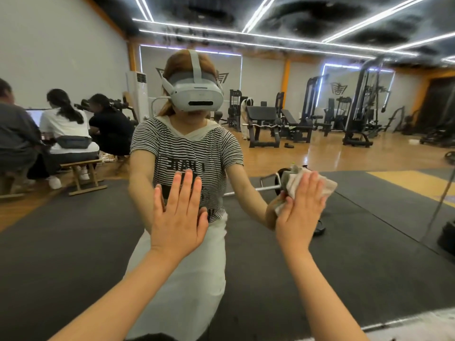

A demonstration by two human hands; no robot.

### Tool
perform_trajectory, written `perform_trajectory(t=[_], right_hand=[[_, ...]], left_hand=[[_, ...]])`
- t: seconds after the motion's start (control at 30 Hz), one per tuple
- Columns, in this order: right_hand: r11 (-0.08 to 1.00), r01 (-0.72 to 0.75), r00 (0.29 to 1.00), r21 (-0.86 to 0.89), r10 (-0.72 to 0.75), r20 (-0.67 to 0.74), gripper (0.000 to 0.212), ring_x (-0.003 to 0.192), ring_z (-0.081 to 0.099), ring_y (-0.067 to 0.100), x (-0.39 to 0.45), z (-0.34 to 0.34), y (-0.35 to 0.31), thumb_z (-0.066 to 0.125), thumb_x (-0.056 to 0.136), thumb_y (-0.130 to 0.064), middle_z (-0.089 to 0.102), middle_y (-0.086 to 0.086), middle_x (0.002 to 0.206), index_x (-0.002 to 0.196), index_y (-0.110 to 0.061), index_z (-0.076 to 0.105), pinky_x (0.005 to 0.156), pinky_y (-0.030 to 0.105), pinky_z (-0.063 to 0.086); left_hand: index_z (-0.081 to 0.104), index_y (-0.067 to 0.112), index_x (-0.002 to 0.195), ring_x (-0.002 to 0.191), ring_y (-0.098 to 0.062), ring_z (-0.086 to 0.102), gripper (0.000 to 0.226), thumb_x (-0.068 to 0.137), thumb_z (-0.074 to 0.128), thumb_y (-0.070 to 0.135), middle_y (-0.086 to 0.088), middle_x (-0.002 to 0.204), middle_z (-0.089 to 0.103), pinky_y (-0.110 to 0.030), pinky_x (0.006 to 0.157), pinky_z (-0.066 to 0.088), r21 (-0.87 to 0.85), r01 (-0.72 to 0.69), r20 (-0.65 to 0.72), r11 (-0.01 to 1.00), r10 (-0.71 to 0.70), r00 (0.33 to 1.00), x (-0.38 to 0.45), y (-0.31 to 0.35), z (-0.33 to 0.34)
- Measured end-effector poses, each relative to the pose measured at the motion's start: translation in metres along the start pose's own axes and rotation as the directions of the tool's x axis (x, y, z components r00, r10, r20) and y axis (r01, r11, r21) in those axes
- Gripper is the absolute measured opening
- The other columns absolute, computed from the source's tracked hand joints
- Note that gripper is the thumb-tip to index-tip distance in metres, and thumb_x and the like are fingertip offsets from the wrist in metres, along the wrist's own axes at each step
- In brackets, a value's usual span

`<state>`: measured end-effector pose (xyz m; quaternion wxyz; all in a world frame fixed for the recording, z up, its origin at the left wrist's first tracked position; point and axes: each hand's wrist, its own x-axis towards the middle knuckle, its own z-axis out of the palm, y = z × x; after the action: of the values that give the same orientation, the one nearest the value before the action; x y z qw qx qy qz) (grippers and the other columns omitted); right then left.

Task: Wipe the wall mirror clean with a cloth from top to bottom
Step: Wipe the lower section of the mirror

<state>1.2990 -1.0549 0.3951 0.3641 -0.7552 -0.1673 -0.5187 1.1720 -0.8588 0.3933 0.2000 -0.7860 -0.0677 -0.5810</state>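
Note:
The wall mirror point(344, 230) fills nearly the whole view and reflects a gym room and a person in a striped top. My left hand point(178, 217) lies flat on the glass at mid height, fingers straight and spread upward. My right hand point(301, 212) presses a crumpled whitish cloth point(320, 185) flat against the mirror, fingers straight; the cloth sticks out above and to the right of the fingers. Both hands meet their own reflections on the glass.
The mirror's bottom edge point(406, 321) runs along the lower right, with a pale ledge below it. A vertical seam point(440, 200) between mirror panels stands at the right. Reflected: black floor mats, weight machines, a barbell, seated people at the left.

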Motion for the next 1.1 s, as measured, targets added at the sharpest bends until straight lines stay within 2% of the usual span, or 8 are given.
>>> perform_trajectory(t=[0.17,0.3,0.47,0.63,0.77,0.93,1.0,1.1], right_hand=[[0.968,-0.223,0.971,0.114,0.231,-0.064,0.061,0.143,0.012,0.029,-0.01,0.014,-0.065,0.03,0.094,-0.02,0.015,0.013,0.157,0.151,-0.001,0.016,0.113,0.046,0.003],[0.993,0.1,0.994,0.055,-0.102,0.04,0.065,0.149,0.001,0.026,-0.053,0.027,-0.11,0.03,0.097,-0.024,0.0,0.008,0.162,0.155,-0.012,0.003,0.116,0.051,0.002],[0.914,0.405,0.913,-0.021,-0.403,0.068,0.061,0.15,-0.007,0.017,-0.045,0.025,-0.063,0.024,0.102,-0.03,-0.012,-0.004,0.162,0.155,-0.021,-0.005,0.119,0.043,-0.003],[0.99,0.138,0.99,0.019,-0.138,-0.006,0.051,0.146,0.011,0.028,-0.022,0.017,-0.037,0.018,0.104,-0.03,0.025,0.015,0.155,0.15,-0.008,0.019,0.117,0.042,0.001],[0.974,-0.142,0.987,0.178,0.154,-0.054,0.055,0.148,0.005,0.022,-0.031,0.024,-0.081,0.026,0.1,-0.029,0.023,0.014,0.156,0.15,-0.01,0.015,0.117,0.039,-0.003],[0.989,0.131,0.989,0.067,-0.135,0.057,0.058,0.149,-0.01,0.015,-0.059,0.026,-0.078,0.018,0.104,-0.034,-0.014,-0.008,0.162,0.155,-0.023,-0.006,0.119,0.04,-0.011],[0.982,0.187,0.979,0.032,-0.189,0.071,0.055,0.149,-0.012,0.015,-0.059,0.025,-0.07,0.011,0.105,-0.036,-0.012,-0.006,0.162,0.155,-0.023,-0.008,0.119,0.04,-0.011],[0.982,0.19,0.977,0.003,-0.19,0.094,0.06,0.149,-0.012,0.014,-0.057,0.02,-0.067,0.024,0.102,-0.031,0.01,0.007,0.159,0.156,-0.021,0.0,0.118,0.04,-0.009]], left_hand=[[0.001,0.008,0.155,0.15,-0.024,-0.007,0.075,0.093,0.032,0.036,-0.008,0.162,-0.012,-0.05,0.118,-0.003,0.001,-0.001,-0.004,1.0,0.001,1.0,-0.002,0.001,0.0],[0.0,0.008,0.155,0.15,-0.024,-0.008,0.074,0.094,0.031,0.037,-0.008,0.162,-0.013,-0.049,0.119,-0.005,0.003,0.001,-0.006,1.0,-0.001,1.0,-0.001,0.0,0.001],[0.002,0.009,0.155,0.15,-0.023,-0.008,0.075,0.093,0.032,0.037,-0.007,0.162,-0.012,-0.048,0.119,-0.006,0.0,-0.004,0.004,1.0,0.004,1.0,-0.001,-0.002,0.001],[0.012,0.008,0.154,0.149,-0.022,-0.009,0.07,0.093,0.033,0.037,-0.01,0.161,-0.002,-0.048,0.119,-0.005,0.011,0.01,0.019,1.0,-0.01,1.0,0.0,-0.001,-0.001],[0.014,0.006,0.153,0.15,-0.022,-0.008,0.07,0.092,0.033,0.036,-0.008,0.162,-0.007,-0.047,0.119,-0.007,0.021,0.013,0.012,1.0,-0.013,1.0,0.0,-0.001,0.0],[0.005,0.008,0.155,0.15,-0.023,-0.008,0.073,0.093,0.032,0.037,-0.008,0.163,-0.01,-0.048,0.119,-0.008,0.044,0.007,0.033,0.999,-0.008,0.999,0.001,-0.001,-0.002],[0.014,0.007,0.153,0.15,-0.022,-0.007,0.071,0.092,0.034,0.036,-0.011,0.162,0.003,-0.048,0.12,-0.006,0.023,0.02,0.07,1.0,-0.021,0.997,0.003,-0.001,-0.008],[0.018,0.009,0.151,0.15,-0.026,0.005,0.07,0.089,0.039,0.033,-0.012,0.159,0.014,-0.049,0.118,0.003,-0.098,-0.005,0.153,0.995,0.02,0.988,0.002,-0.007,-0.025]])
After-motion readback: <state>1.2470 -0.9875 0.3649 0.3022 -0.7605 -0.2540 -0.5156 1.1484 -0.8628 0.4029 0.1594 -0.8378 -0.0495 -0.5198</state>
